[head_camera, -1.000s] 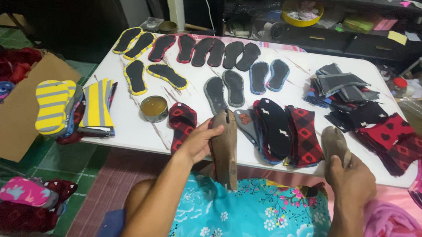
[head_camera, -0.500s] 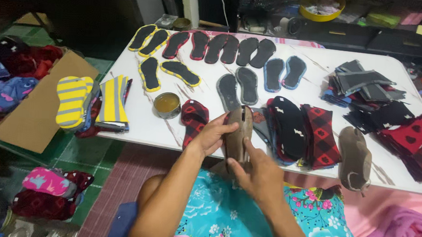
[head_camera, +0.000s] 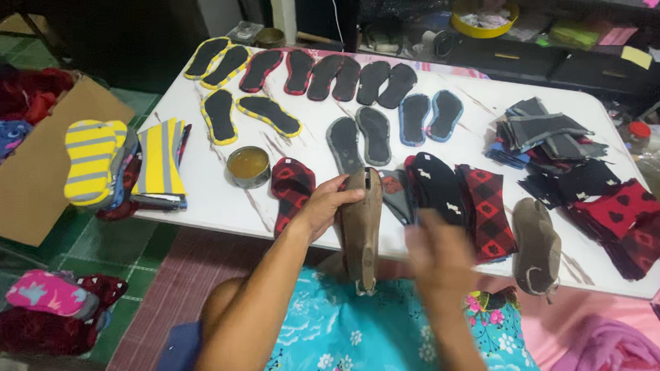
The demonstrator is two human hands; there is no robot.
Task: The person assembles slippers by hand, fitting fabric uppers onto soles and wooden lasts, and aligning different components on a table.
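Observation:
My left hand [head_camera: 323, 206] grips a brown shoe last [head_camera: 361, 228], held upright on its edge over my lap at the white table's [head_camera: 216, 202] near edge. Just right of it my right hand [head_camera: 438, 253] is blurred, fingers apart and holding nothing, hovering over the red-and-black checked slipper uppers [head_camera: 487, 209]. A second brown last [head_camera: 535, 245] lies on the table to the right. A red checked upper [head_camera: 292, 187] lies just left of my left hand.
Several black insoles [head_camera: 336, 77] with coloured rims line the table's far side. A round tin of glue [head_camera: 248, 166] sits left of centre. Yellow-grey striped soles [head_camera: 90, 158] hang off the left edge above a cardboard box [head_camera: 22, 177]. Dark fabric pieces [head_camera: 551, 133] pile at right.
My right hand set the second brown last down on the table at right, came to the last in my left hand, and has now pulled away from it to the right.

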